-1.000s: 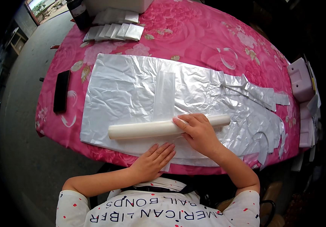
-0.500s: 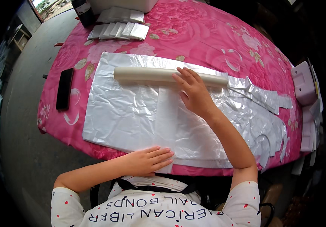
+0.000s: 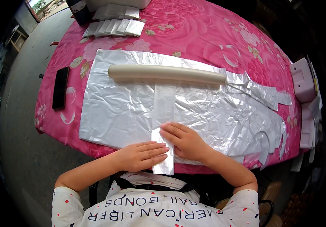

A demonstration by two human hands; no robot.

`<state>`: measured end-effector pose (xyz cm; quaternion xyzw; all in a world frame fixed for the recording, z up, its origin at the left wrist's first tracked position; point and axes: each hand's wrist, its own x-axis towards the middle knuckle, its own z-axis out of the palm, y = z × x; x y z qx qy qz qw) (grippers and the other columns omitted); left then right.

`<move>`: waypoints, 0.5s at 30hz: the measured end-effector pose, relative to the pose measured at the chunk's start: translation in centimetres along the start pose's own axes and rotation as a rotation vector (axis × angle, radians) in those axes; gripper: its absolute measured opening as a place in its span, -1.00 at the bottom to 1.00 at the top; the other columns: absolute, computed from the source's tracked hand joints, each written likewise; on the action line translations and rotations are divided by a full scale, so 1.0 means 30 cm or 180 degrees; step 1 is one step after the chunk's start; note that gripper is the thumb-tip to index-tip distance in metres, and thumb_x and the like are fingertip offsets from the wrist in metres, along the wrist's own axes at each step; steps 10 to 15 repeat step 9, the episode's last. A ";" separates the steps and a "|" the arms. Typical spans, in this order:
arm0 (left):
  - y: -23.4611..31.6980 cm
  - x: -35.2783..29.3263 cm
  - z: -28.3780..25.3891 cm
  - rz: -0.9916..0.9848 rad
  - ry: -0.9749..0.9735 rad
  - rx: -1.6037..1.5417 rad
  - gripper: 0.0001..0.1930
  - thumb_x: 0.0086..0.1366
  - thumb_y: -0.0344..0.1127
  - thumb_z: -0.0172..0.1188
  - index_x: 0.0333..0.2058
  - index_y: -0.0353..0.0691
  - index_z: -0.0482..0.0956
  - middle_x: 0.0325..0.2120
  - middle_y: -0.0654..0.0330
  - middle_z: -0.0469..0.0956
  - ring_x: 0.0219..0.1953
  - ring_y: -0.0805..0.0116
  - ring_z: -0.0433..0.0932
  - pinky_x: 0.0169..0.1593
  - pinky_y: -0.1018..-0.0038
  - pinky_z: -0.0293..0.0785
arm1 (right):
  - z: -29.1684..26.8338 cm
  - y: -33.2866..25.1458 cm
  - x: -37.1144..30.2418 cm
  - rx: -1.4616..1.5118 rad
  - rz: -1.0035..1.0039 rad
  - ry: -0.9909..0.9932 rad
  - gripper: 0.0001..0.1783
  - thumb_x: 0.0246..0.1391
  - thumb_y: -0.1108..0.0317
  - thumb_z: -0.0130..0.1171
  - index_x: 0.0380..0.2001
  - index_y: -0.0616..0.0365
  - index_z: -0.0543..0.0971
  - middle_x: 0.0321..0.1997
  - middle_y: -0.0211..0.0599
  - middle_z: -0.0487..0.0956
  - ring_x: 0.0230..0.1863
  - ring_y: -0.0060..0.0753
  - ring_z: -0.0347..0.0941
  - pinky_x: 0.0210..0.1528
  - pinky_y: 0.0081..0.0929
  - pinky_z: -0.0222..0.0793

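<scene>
A long strip of folded translucent plastic bag [image 3: 163,103] runs across a stack of flat white plastic bags [image 3: 117,113]. Its near part is doubled over into a shinier band that reaches past the table edge. My left hand [image 3: 142,156] lies flat on this band, fingers stretched out to the right. At the band's far end my right hand [image 3: 185,142] has its fingertips pressed together on the folded plastic, thumb side toward me. Beyond both hands, a pale smooth roller or tube [image 3: 166,73] rests lengthwise on the stack, touched by neither.
A black phone [image 3: 60,88] lies at the left on the pink flowered tablecloth [image 3: 193,22]. Small folded packets [image 3: 113,27] sit in rows at the back left, beside a dark bottle [image 3: 79,12] and a white box [image 3: 119,3]. Pink plastic holders [image 3: 303,80] stand at the right edge.
My right hand has left the roller and come back toward me to the strip. The strip's near part is now doubled over. My left hand stays flat there.
</scene>
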<state>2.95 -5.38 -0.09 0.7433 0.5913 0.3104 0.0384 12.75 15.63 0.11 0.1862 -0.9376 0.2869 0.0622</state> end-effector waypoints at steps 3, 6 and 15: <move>-0.011 0.029 0.002 -0.0553 0.0116 0.0655 -0.53 -0.04 -0.35 0.15 -0.07 -0.31 0.44 -0.03 0.05 0.43 0.06 0.18 0.40 0.13 0.28 0.28 | 0.029 0.002 -0.009 -0.0317 -0.0015 0.0224 -0.50 -0.24 0.48 0.13 -0.09 0.23 0.46 0.02 -0.19 0.42 0.05 -0.17 0.35 0.05 -0.34 0.33; -0.033 0.023 0.028 -0.0926 0.0092 0.0788 -0.51 -0.09 -0.43 0.11 -0.06 -0.31 0.43 -0.04 0.07 0.44 0.03 0.20 0.41 0.11 0.30 0.29 | 0.027 0.006 -0.023 -0.0557 -0.0025 0.0327 -0.54 -0.21 0.44 0.09 -0.11 0.22 0.48 -0.02 -0.20 0.44 0.01 -0.19 0.37 0.00 -0.37 0.34; -0.043 0.020 0.038 -0.0927 0.0141 0.0821 -0.47 -0.14 -0.44 0.12 -0.06 -0.31 0.43 -0.05 0.07 0.45 0.02 0.21 0.43 0.11 0.31 0.29 | 0.021 0.015 -0.037 -0.0458 0.0100 0.0290 -0.56 -0.19 0.43 0.08 -0.11 0.16 0.49 -0.03 -0.21 0.45 0.00 -0.20 0.37 -0.01 -0.40 0.35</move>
